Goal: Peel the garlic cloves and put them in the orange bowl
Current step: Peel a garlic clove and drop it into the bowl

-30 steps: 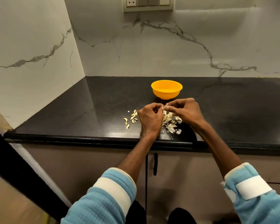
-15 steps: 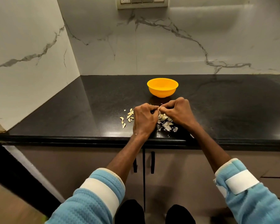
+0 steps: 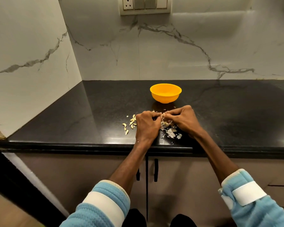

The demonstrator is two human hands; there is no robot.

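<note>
The left hand (image 3: 147, 126) and right hand (image 3: 184, 122) meet over the bench (image 3: 88, 112), fingers of both pinching what seems a garlic clove (image 3: 162, 114), near the orange bowl (image 3: 165, 94).

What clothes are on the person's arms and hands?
Fuzzy light blue sleeves: the left sleeve and right sleeve each have a wide white band across them and a cream edge at the cuff. The forearms are uncovered past the cuffs. The left hand and right hand wear no gloves.
</note>
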